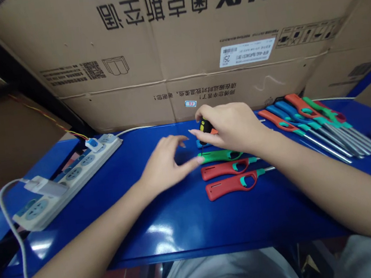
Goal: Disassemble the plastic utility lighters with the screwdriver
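Note:
In my right hand (228, 124) is a small screwdriver (206, 126) with a black and yellow handle. Its thin shaft points down at the butt end of a green gas lighter (220, 155). The thumb of my left hand (164, 162) rests at that same end, its other fingers apart and holding nothing. Below the green lighter lie a red lighter (222, 170) and another red lighter (227, 187), trigger loops to the right. A blue lighter (200, 144) and an orange one lie partly hidden under my right hand.
A pile of several lighters (306, 115) with metal barrels lies at the right of the blue table (184, 231). A white power strip (83, 172) with plugged-in cables runs along the left. Behind everything stands a large cardboard box (97, 100).

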Tool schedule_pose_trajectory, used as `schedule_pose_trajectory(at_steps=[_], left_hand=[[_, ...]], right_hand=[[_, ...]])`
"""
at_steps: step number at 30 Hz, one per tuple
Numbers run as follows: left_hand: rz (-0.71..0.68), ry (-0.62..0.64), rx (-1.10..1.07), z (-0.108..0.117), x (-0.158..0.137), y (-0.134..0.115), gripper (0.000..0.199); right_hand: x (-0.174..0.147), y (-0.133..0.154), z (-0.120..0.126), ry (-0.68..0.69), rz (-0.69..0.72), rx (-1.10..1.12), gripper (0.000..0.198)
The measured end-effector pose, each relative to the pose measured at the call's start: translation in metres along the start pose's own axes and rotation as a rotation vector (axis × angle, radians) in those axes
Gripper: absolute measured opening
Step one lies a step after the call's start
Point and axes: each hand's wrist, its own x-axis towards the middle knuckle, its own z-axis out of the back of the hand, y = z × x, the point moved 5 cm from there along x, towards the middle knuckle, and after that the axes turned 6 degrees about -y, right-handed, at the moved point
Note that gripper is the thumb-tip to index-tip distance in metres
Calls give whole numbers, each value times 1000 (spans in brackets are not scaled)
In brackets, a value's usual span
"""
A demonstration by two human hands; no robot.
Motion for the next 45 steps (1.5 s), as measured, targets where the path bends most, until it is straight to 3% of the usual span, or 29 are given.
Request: schedule_pose_trajectory(at_steps=[3,5,9,13,19,27,31,36,39,41,45], left_hand=[[-39,180,-209,-23,-14,-28,103],[-22,232,-269,-33,-20,-35,115],[4,231,-272,-41,-22,-28,106],[-17,200,-300,-42,-21,-24,95],[10,187,-304,-42,-21,-25,82],[31,189,-303,-45,-20,-23,88],[52,196,-286,-48,-21,-20,91],[54,197,-269,-49,-21,-19,95],[48,212,-283,-50,-18,-19,96],[43,220,-310,-50,-16,-19,96],[41,224,-343,-50,-13,-18,95]], right_hand=[[5,5,0,-12,-33,-65,59],[11,9,1,-5,-59,-54,59],[21,14,1,57,-63,-20,46],[18,20,-2,99,26,98,33],[9,26,4,106,109,278,27],[13,15,3,162,-3,176,32],[14,7,3,190,53,351,23],[15,-3,4,208,19,295,29],[15,1,5,197,96,448,20],[14,4,6,195,138,497,25],[14,2,6,202,60,306,31]])
